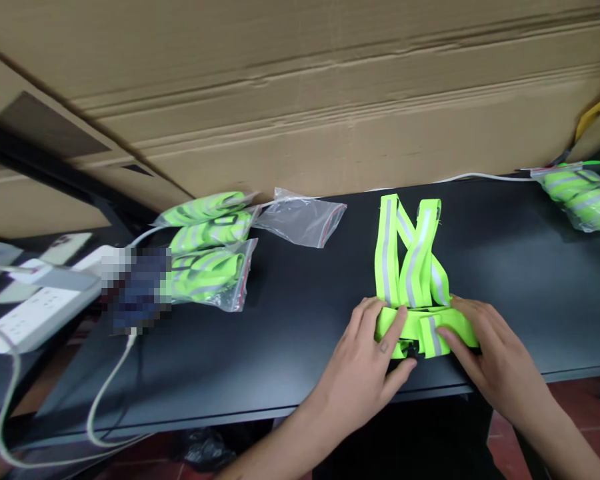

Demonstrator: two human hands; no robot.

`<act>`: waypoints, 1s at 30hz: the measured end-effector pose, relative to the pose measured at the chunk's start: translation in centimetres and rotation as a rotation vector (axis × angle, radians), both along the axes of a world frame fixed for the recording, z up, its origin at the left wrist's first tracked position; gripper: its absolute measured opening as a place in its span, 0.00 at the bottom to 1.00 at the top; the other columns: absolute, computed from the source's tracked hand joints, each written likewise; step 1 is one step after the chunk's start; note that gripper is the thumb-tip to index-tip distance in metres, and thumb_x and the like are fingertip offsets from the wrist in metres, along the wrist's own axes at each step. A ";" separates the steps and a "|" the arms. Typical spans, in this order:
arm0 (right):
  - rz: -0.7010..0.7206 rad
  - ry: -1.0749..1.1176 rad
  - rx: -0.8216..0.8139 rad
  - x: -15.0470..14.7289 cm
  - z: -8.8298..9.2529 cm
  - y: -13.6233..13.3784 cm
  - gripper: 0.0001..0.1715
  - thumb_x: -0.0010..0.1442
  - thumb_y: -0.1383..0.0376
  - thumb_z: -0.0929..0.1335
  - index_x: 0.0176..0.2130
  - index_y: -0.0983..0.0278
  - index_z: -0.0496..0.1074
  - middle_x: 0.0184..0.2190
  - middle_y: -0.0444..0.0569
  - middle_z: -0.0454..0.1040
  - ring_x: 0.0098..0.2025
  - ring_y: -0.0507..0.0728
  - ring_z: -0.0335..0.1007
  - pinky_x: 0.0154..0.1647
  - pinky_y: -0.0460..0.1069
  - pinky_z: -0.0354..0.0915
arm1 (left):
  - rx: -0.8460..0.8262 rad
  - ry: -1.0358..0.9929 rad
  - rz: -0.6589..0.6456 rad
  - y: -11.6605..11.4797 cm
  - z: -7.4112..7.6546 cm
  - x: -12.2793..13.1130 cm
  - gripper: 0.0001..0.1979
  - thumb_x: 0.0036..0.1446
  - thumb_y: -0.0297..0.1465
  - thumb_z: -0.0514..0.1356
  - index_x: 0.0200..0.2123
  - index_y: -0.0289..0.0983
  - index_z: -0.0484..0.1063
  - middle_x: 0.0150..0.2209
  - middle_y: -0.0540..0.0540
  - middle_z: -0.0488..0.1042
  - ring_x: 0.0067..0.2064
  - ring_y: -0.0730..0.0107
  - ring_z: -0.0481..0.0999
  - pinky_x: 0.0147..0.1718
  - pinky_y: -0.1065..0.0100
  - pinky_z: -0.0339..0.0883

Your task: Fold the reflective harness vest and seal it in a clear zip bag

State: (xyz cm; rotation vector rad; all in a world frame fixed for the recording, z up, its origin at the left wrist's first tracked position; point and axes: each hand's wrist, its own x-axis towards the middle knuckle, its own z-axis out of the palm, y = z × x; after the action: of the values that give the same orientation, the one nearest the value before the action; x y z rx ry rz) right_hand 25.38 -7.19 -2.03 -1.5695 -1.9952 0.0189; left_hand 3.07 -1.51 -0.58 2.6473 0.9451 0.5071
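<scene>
Both hands worked close to the near edge of the black table (290, 333). The left hand (367, 363) pinched the left end of the waistband of a neon-yellow reflective strap vest (413, 267), fingers on top and thumb by the black buckle. The right hand (490, 357) curled over the band's right end, thumb along its front.

The vest lay flat just inside the front edge, its crossed grey-striped straps running away toward the back. Bare tabletop lay open on both sides of it. Farther left sat a pile of bagged vests (210, 260), with an empty zip bag (303, 217) beside them. A white power strip (35, 307) lay beyond the left edge, its cable (110, 387) hanging off the front. More bagged vests (583, 193) lay at the far right corner. Cardboard sheets (300, 100) walled the back edge.
</scene>
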 end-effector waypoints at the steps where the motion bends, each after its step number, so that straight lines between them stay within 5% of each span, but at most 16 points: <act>1: 0.021 -0.020 0.026 -0.1 0.0 -0.2 0.28 0.68 0.67 0.67 0.63 0.69 0.61 0.51 0.60 0.73 0.54 0.62 0.70 0.54 0.56 0.70 | 0.016 -0.012 -0.005 -0.2 -0.1 -0.1 0.29 0.65 0.38 0.60 0.63 0.28 0.60 0.57 0.27 0.64 0.62 0.37 0.66 0.55 0.40 0.71; 3: 0.050 -0.095 0.050 -0.3 0.0 -0.7 0.30 0.68 0.68 0.66 0.65 0.71 0.59 0.57 0.62 0.71 0.58 0.63 0.68 0.58 0.57 0.69 | 0.049 -0.028 0.007 -0.6 -0.3 -0.2 0.28 0.66 0.40 0.59 0.61 0.27 0.61 0.58 0.25 0.64 0.64 0.36 0.64 0.57 0.40 0.70; 8: 0.140 -0.256 -0.040 -0.1 -0.3 -1.9 0.42 0.69 0.51 0.63 0.68 0.79 0.54 0.65 0.68 0.62 0.67 0.69 0.56 0.60 0.63 0.67 | 0.091 -0.011 -0.018 -1.5 -0.7 -0.8 0.21 0.69 0.37 0.56 0.58 0.30 0.64 0.66 0.23 0.57 0.69 0.38 0.59 0.60 0.43 0.68; 12: 0.167 -0.264 -0.086 0.2 -0.3 -2.5 0.34 0.71 0.58 0.62 0.68 0.74 0.56 0.65 0.62 0.64 0.67 0.67 0.56 0.62 0.62 0.65 | 0.028 -0.056 -0.001 -2.5 -0.8 -1.5 0.25 0.68 0.40 0.56 0.63 0.33 0.60 0.68 0.26 0.52 0.70 0.41 0.57 0.57 0.47 0.72; 16: 0.178 -0.164 -0.125 0.0 0.1 -2.6 0.33 0.70 0.58 0.61 0.66 0.76 0.56 0.60 0.63 0.68 0.64 0.66 0.58 0.57 0.59 0.67 | 0.001 -0.079 0.009 -3.4 -0.8 -1.7 0.24 0.68 0.36 0.57 0.63 0.35 0.61 0.64 0.29 0.57 0.69 0.44 0.61 0.58 0.48 0.71; 26: 0.012 -0.038 -0.098 -2.1 0.2 -1.9 0.26 0.71 0.58 0.58 0.61 0.72 0.59 0.51 0.63 0.71 0.55 0.68 0.65 0.51 0.62 0.65 | 0.014 -0.185 0.081 -3.5 -0.9 -1.0 0.16 0.69 0.28 0.54 0.58 0.34 0.67 0.60 0.32 0.64 0.65 0.49 0.67 0.60 0.48 0.70; 30: -0.079 0.023 -0.082 -2.7 0.2 -1.9 0.25 0.69 0.59 0.63 0.60 0.69 0.60 0.53 0.63 0.71 0.54 0.68 0.68 0.50 0.63 0.68 | 0.042 -0.206 0.192 -3.7 -1.0 -0.4 0.13 0.67 0.28 0.57 0.53 0.35 0.69 0.59 0.32 0.64 0.59 0.48 0.74 0.51 0.52 0.78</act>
State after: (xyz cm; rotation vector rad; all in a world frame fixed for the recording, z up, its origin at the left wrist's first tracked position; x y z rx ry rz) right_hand 22.65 -9.07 -1.79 -1.6912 -1.9353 0.0876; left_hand 2.70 -5.21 -1.62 2.4917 1.1392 0.8342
